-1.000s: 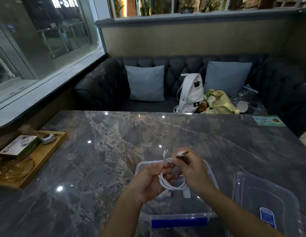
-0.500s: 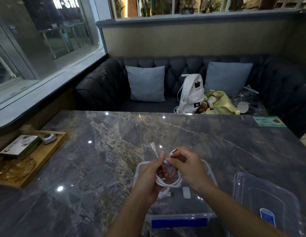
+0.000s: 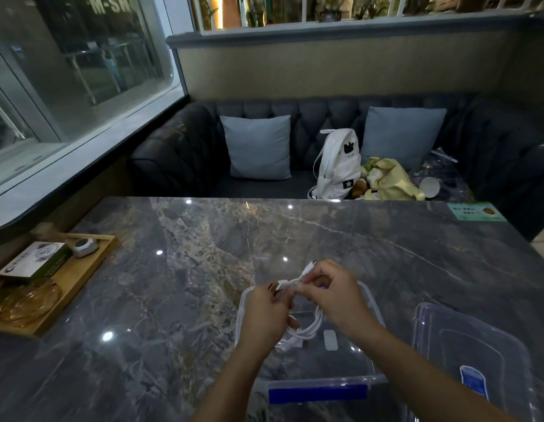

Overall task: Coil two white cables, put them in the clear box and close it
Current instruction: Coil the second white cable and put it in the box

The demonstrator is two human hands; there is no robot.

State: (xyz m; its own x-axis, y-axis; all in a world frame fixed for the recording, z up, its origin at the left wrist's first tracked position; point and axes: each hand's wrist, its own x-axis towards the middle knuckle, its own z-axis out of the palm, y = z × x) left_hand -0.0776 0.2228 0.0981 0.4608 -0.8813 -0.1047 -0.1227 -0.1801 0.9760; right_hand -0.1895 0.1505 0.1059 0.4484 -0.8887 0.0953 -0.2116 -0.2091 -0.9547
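Observation:
Both of my hands hold a white cable (image 3: pixel 308 328) above the open clear box (image 3: pixel 372 312) at the near middle of the marble table. My left hand (image 3: pixel 264 315) grips the coiled loops. My right hand (image 3: pixel 334 295) pinches the cable's two plug ends, which stick out toward the upper left. The loops hang between the hands over the box. Another piece of white cable (image 3: pixel 290 342) lies inside the box under the coil, partly hidden by my left hand. The clear lid (image 3: pixel 465 345) lies on the table to the right of the box.
A wooden tray (image 3: pixel 79 277) with a small box, a little grey device and an amber glass dish sits at the table's left edge. A green card (image 3: pixel 476 212) lies at the far right corner. Behind the table, a dark sofa holds cushions, a white backpack and bags.
The plug ends have tipped over from pointing up to lying sideways between my fingers. My right hand has shifted slightly right and the loops hang lower over the box.

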